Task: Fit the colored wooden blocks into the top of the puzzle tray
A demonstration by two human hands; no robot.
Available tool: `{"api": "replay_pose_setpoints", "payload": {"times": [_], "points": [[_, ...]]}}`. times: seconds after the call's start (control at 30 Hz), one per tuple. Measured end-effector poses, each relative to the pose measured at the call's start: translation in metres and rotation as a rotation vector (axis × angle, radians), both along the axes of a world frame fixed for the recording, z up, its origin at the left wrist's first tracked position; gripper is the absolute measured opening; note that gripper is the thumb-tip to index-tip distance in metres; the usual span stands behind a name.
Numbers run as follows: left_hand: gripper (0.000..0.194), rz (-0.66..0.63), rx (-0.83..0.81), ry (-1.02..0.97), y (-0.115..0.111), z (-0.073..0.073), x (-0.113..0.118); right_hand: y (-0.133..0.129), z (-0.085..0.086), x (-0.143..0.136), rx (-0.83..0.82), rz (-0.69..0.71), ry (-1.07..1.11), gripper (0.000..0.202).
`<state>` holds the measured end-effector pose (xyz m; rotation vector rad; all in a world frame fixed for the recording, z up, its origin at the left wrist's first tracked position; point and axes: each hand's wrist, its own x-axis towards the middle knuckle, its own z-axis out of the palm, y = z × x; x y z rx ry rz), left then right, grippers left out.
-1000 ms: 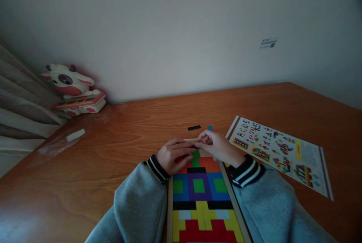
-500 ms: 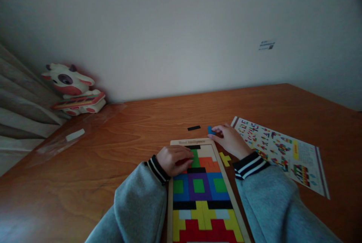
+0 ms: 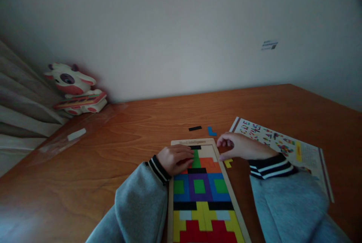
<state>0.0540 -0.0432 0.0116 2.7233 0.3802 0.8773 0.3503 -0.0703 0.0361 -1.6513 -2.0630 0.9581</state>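
A wooden puzzle board holds coloured block pieces, with a bare pale patch at its upper right. My left hand lies across the board's upper left, fingers stretched over the green piece and orange pieces. Beside the board's upper right edge is my right hand, thumb and curled fingers apart with nothing between them. Under its thumb a yellow piece lies on the table, partly hidden. A blue L-shaped piece and a black bar lie beyond the board.
A printed pattern sheet lies at the right, partly under my right forearm. At the far left stands a cow toy with a keyboard, near a curtain. A small white piece lies on the wooden table.
My right hand has let go of the blue piece, which now lies by itself on the table. The hand has moved nearer to me, over to the yellow piece. My left hand stays put.
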Motion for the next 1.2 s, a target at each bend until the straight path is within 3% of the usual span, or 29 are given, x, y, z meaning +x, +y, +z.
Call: {"api": "replay_pose_setpoints", "payload": {"times": [0.17, 0.27, 0.37, 0.43, 0.5, 0.67, 0.8, 1.03, 1.2], "points": [[0.016, 0.019, 0.015, -0.010, 0.006, 0.000, -0.005, -0.006, 0.002, 0.005, -0.057, 0.036, -0.015, 0.046], [0.015, 0.023, 0.007, -0.023, 0.007, 0.000, -0.006, -0.002, -0.001, -0.001, -0.051, 0.035, 0.029, 0.035], [0.015, 0.034, 0.004, -0.018, 0.007, 0.001, -0.006, 0.005, -0.006, -0.014, 0.098, -0.031, 0.090, 0.028], [0.015, 0.028, 0.000, -0.010, 0.007, 0.001, -0.008, 0.009, -0.009, -0.021, 0.287, -0.131, 0.048, 0.026], [0.015, 0.022, -0.011, -0.006, 0.009, 0.001, -0.010, 0.011, -0.010, -0.021, 0.373, -0.170, 0.013, 0.024], [0.016, 0.015, -0.053, -0.025, 0.013, 0.000, -0.016, 0.003, 0.000, 0.002, 0.124, -0.143, 0.072, 0.034], [0.014, 0.026, -0.066, -0.048, 0.015, -0.001, -0.018, -0.005, 0.005, 0.010, -0.059, -0.006, 0.018, 0.045], [0.011, 0.027, -0.091, -0.096, 0.017, -0.001, -0.012, -0.003, -0.005, 0.007, -0.072, 0.008, -0.030, 0.038], [0.011, 0.026, -0.087, -0.097, 0.019, -0.003, -0.010, 0.008, 0.000, 0.007, -0.076, -0.003, 0.026, 0.022]]}}
